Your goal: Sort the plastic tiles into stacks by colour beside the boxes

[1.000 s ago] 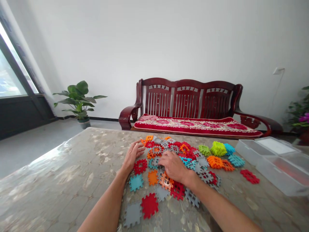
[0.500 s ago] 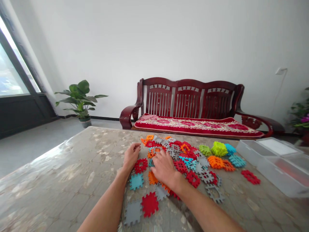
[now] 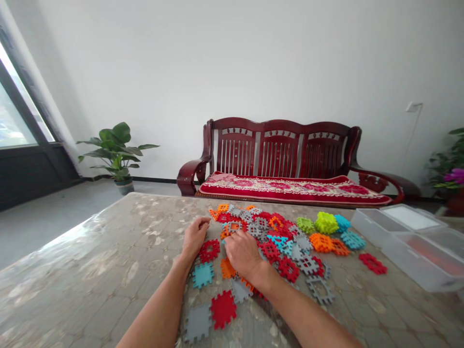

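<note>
R hand (image 3: 242,251) has slid a bit left over the last sec or so and now sits low over the near-left part of the tile pile (image 3: 260,226), just behind an orange tile (image 3: 227,268). Its fingers bend down & in, tips hidden behind the knuckles, so can't make out if it's got hold of a tile or is only touching. L hand (image 3: 195,236) has pulled in too: fingers were stretched along the pile's edge, now loosely curled, nothing visible in it. It's on the desk (image 3: 90,261) just beyond a red tile w/ a round hole (image 3: 209,251).

Upshot: R forearm (image 3: 300,311) now covers most of the windowed tiles in front, while a red windowed tile (image 3: 289,268) and a gray frame tile (image 3: 320,289) show clear of it. The loose stuff under R hand is where the handling's going on, AFAICT; sorting by color looks partial, w/ green tiles (image 3: 326,222), an orange stack (image 3: 321,242) and blue tiles (image 3: 353,240) grouped on the right, near the clear box (image 3: 413,263). Main pile's still mixed. Teal tile (image 3: 203,275), plain red tile (image 3: 223,309) & plain gray tile (image 3: 198,322) lie flat near the L arm.

Brands/labels: none legible on tiles or box.
</note>
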